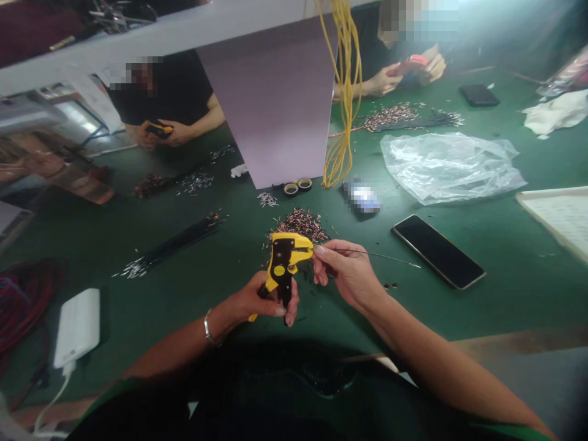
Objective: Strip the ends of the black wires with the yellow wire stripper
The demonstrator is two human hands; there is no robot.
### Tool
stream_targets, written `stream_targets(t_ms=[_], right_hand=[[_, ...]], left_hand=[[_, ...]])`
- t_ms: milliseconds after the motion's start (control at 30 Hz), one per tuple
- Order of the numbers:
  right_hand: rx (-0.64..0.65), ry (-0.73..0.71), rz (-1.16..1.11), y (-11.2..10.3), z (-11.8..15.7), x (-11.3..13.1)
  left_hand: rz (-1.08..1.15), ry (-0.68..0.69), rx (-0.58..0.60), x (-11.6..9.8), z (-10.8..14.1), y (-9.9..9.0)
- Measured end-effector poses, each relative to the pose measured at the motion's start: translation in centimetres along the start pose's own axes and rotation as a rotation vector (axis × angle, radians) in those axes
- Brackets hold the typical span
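My left hand [261, 300] is shut around the handles of a yellow-and-black wire stripper [282, 263], with its jaws pointing up and to the right. My right hand [346, 272] pinches a thin black wire [372, 253] between thumb and fingers. The wire runs right to a bare metal tip, and its other end reaches the stripper's jaws. A heap of short cut wires [301, 224] lies just behind the stripper, partly hidden by it.
On the green work mat [193, 306] lie a black smartphone [438, 251], a white power bank [78, 327] and a plastic bag [450, 166]. Black wire bundles [172, 245] lie to the left. Yellow wires [344, 92] hang beyond a mauve panel [271, 98], with co-workers across the table.
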State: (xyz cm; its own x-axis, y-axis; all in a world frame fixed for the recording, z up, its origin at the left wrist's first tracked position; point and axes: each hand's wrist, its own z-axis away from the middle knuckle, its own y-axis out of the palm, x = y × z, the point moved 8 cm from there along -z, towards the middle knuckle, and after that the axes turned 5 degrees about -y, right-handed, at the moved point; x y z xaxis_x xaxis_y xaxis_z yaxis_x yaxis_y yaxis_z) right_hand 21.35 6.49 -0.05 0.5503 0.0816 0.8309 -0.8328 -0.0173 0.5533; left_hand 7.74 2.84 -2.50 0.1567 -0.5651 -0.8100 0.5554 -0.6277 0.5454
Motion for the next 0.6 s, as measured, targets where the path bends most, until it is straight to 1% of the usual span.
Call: stream_targets(t_ms=[300,600], right_hand=[[0.007,0.051,-0.034,-0.14,-0.12,-0.41],[-0.068,0.037,-0.046,-0.85,-0.29,0.35]], left_hand=[[-0.005,0.021,-0.07,0.0,0.12,-0.21],[-0.069,0.039,-0.137,-0.29,0.38,-0.39]])
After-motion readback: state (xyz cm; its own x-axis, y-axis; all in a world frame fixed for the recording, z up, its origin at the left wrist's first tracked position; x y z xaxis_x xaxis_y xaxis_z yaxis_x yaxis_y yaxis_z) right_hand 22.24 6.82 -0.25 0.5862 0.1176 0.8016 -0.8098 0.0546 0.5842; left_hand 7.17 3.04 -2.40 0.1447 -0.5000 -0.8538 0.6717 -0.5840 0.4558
